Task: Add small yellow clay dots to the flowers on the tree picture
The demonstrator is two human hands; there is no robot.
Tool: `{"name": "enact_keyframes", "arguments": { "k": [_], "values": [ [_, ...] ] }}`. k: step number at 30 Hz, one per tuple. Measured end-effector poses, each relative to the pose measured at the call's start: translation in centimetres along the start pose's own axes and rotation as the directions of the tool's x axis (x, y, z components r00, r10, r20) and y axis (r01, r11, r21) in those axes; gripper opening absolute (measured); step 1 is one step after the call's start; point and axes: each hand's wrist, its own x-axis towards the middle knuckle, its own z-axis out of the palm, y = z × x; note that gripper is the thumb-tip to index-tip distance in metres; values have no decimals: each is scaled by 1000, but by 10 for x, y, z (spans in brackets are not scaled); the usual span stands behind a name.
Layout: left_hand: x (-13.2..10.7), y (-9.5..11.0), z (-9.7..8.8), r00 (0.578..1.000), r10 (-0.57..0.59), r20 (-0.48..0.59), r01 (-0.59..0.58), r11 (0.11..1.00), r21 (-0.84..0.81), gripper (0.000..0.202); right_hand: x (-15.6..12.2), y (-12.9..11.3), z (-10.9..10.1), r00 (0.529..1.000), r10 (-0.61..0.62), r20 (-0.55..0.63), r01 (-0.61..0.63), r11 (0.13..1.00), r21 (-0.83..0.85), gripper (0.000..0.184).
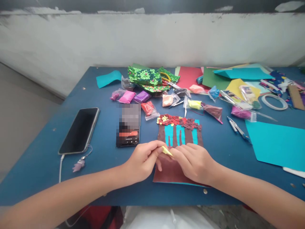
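Note:
Between my two hands is a small piece of yellow clay (167, 151), pinched at both ends. My left hand (145, 160) grips its left end with thumb and fingers, and my right hand (195, 160) closes on its right end. Both hands are held over a clay picture (164, 173) on turquoise card. The picture shows brown tree trunks, a brown ground and a crown of red, maroon and a few yellow clay bits along the top. My hands hide part of its middle.
Several bags of coloured clay, such as a red one (149, 109), lie behind the picture. A black phone (79, 130) with a white cable is at the left, a second phone (128, 136) nearer. Turquoise card (278, 144), a compass (238, 128) and a tape roll (274, 102) lie right.

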Motion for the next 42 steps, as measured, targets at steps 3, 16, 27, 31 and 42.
{"name": "enact_keyframes", "arguments": {
  "k": [3, 16, 27, 31, 42],
  "values": [
    [2, 3, 1, 992, -113, -56, 104, 984, -144, 39, 0, -2, -3, 993, -75, -90, 74, 997, -19, 25],
    [-6, 11, 3, 928, -157, 339, 276, 898, -341, 36, 0, -6, -4, 992, -94, -87, 93, 996, -17, 30],
    [-3, 5, 2, 974, -135, 181, 179, 950, -255, 40, -7, -13, -7, 992, -18, -128, 31, 994, 102, 30],
    [-5, 4, -5, 965, 9, 262, 13, 996, -83, 46, -14, -12, -2, 980, 79, -182, -46, 982, 181, 28],
    [-1, 11, 0, 991, 91, 96, -101, 988, 113, 15, -7, -13, -14, 980, -85, -180, 99, 993, 70, 20]
  ]
}}
